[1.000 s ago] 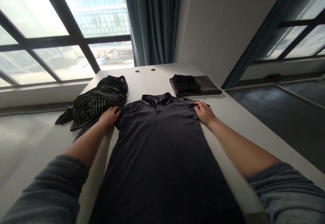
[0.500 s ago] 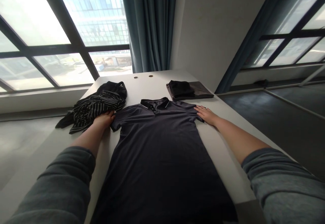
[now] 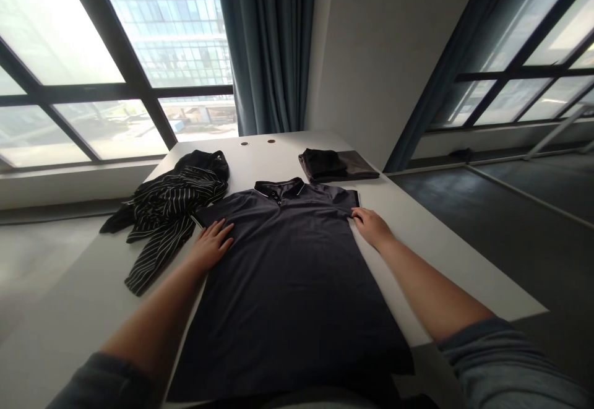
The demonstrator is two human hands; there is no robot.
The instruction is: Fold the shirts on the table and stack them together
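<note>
A dark grey polo shirt [image 3: 283,273] lies spread front side up, collar pointing away from me, buttons at the neck. My left hand [image 3: 213,244] rests on its left edge just below the sleeve, fingers spread and flat on the cloth. At the lower corner of the right sleeve is my right hand [image 3: 372,226], its fingertips drawn together on the sleeve edge. The shirt's bottom hem is near my body, partly in shadow.
A rumpled black garment with white stripes [image 3: 179,195] lies left of the shirt, one part trailing toward me. Folded dark clothes [image 3: 327,163] lie at the far right of the white table [image 3: 445,260]. Behind are a curtain [image 3: 273,50] and windows.
My left hand has moved right and nearer, from the sleeve end onto the shirt's side, uncovering more of the striped garment. My right hand has shifted to the sleeve's lower corner. The shirt has moved slightly.
</note>
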